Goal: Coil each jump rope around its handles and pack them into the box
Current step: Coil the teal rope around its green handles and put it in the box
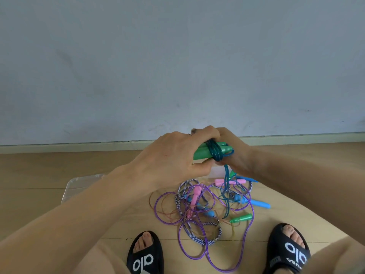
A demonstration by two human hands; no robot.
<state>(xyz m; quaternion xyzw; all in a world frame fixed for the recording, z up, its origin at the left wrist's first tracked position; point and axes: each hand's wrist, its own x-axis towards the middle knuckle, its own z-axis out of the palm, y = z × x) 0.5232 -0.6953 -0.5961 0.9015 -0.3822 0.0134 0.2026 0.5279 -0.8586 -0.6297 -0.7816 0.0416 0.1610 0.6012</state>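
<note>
Our left hand (173,155) clamped on green handles (199,153), teal rope (216,152) wound round them. Our right hand (235,153) pinches bundle from other side — loose teal tail hangs down into tangle of ropes (199,210) on wood floor (59,169). Clear box (79,184) lies on floor beneath our left forearm — partly hidden. Black slides (146,254) at bottom edge.

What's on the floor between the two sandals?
In the head view, loops of the purple rope lie on the wooden floor between the left sandal and right sandal; otherwise bare.
</note>
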